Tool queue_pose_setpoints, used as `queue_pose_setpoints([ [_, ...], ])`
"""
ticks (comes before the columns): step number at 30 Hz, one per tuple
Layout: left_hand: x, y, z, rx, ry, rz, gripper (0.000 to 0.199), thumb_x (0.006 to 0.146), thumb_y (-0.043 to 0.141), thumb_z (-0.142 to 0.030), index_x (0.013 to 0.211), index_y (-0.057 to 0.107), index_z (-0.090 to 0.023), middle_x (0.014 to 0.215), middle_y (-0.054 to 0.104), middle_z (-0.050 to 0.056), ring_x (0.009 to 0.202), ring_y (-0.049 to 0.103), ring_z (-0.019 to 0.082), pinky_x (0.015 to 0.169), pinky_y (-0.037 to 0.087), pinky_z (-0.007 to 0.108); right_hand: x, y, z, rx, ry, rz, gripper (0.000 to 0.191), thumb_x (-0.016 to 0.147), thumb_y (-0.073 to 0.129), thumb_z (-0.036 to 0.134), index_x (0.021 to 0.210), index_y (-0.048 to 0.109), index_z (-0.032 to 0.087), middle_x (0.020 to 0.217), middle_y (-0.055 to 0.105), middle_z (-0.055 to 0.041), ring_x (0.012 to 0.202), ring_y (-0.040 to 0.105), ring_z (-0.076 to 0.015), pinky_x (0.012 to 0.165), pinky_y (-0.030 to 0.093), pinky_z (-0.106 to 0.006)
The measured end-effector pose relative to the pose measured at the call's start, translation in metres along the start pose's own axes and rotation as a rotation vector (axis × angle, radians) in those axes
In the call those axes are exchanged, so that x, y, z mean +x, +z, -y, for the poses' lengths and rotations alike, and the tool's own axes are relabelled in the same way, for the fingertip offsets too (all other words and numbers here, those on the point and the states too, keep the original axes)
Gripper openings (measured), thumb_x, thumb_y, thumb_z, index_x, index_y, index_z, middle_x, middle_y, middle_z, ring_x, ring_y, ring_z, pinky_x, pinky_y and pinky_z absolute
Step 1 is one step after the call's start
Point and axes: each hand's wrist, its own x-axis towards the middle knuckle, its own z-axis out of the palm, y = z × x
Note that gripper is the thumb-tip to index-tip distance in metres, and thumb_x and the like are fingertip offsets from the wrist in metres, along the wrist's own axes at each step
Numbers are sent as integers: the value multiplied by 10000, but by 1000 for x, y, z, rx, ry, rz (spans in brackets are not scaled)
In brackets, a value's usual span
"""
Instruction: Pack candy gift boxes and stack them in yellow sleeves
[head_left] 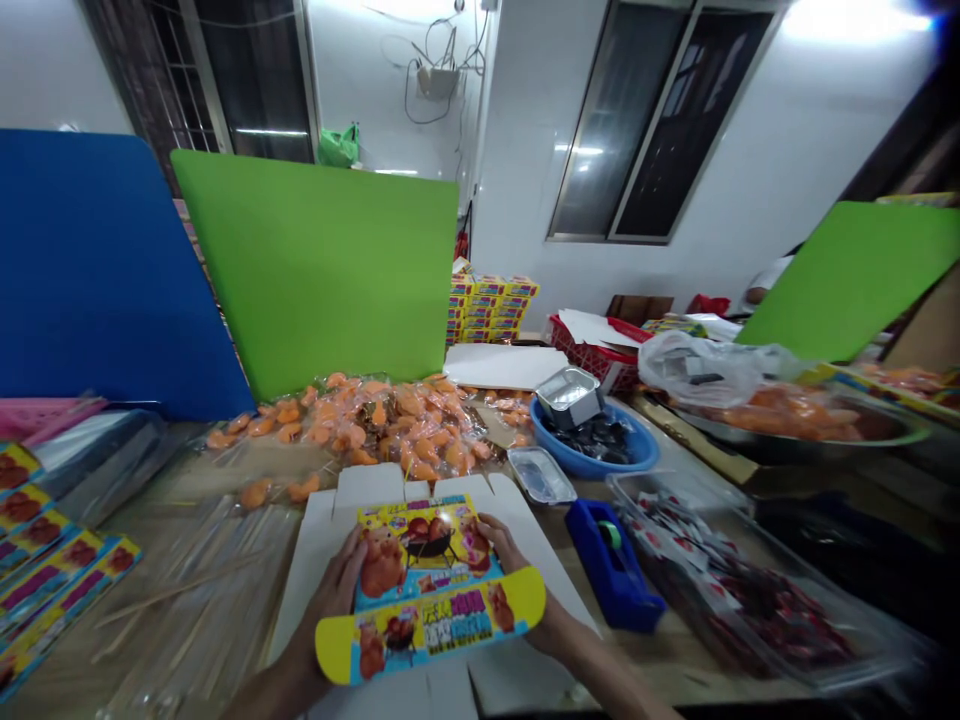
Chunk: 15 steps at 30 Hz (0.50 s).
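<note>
Between my two hands is a yellow and blue printed cardboard box (431, 580), its long rounded flap hanging out towards me. My left hand (341, 578) grips the box's left side, fingers against the edge. On the opposite side my right hand (508, 548) holds the right edge, its thumb side partly hidden behind the flap. Under the box lies an unfolded white cardboard sheet (315, 560). Just beyond it is a pile of orange pieces in clear wrappers (405, 420). A blue tape dispenser (615, 570) stands to the right of my right hand.
Left are printed cartons (52, 560) and wooden sticks in clear sleeves (202, 600). A blue basin (641, 455) holds dark packets and foil trays (570, 395). Right is a clear bin (862, 680) of sachets. Green (322, 270) and blue boards (97, 270) stand behind.
</note>
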Motion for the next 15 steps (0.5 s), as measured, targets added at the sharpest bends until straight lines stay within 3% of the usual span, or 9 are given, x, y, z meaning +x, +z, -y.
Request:
queue_pose_setpoints([
  [2, 17, -7, -9, -174, -75, -63, 528, 775, 586, -362, 1271, 495, -205, 1358, 470, 156, 1247, 449, 322, 1032, 387, 489, 4, -10, 2, 44, 21, 18, 715, 767, 628, 360, 1387, 300, 219, 1483, 207, -142, 1354, 248, -285, 1106, 263, -449],
  [4, 38, -22, -27, -349, -213, -41, 510, 747, 617, -425, 1205, 551, -212, 1275, 551, 123, 1176, 515, 311, 993, 435, 456, 11, -23, 6, 108, 59, 63, 809, 684, 721, 365, 1374, 324, 222, 1478, 238, -143, 1305, 340, -300, 1067, 329, -450],
  [6, 57, -37, -50, -472, -386, -13, 497, 750, 611, -463, 1173, 570, -205, 1207, 597, 103, 1099, 564, 293, 921, 486, 423, 21, -35, 11, 179, 119, 77, 827, 623, 771, 341, 1339, 375, 221, 1385, 404, -137, 1175, 491, -289, 977, 428, -438],
  [8, 72, -46, -69, -584, -509, -19, 499, 740, 618, -484, 1136, 582, -182, 1161, 619, 102, 1047, 589, 275, 873, 505, 392, 32, -42, 15, 257, 198, 63, 680, 637, 760, 324, 1245, 477, 213, 1206, 574, -101, 1038, 581, -269, 899, 478, -429],
  [11, 85, -43, -83, -761, -531, -30, 532, 652, 716, -442, 1087, 581, -166, 1099, 652, 89, 1009, 606, 250, 868, 500, 352, 47, -44, 19, 405, 255, 72, 477, 640, 758, 327, 1065, 589, 193, 1030, 662, -62, 952, 617, -258, 869, 482, -421],
  [15, 97, -27, -73, -801, -539, -128, 446, 631, 737, -423, 944, 596, -139, 911, 683, 59, 860, 639, 224, 780, 516, 328, 60, -49, 18, 481, 218, 66, 564, 648, 740, 406, 1138, 556, 195, 1081, 633, -70, 880, 621, -216, 787, 504, -366],
])
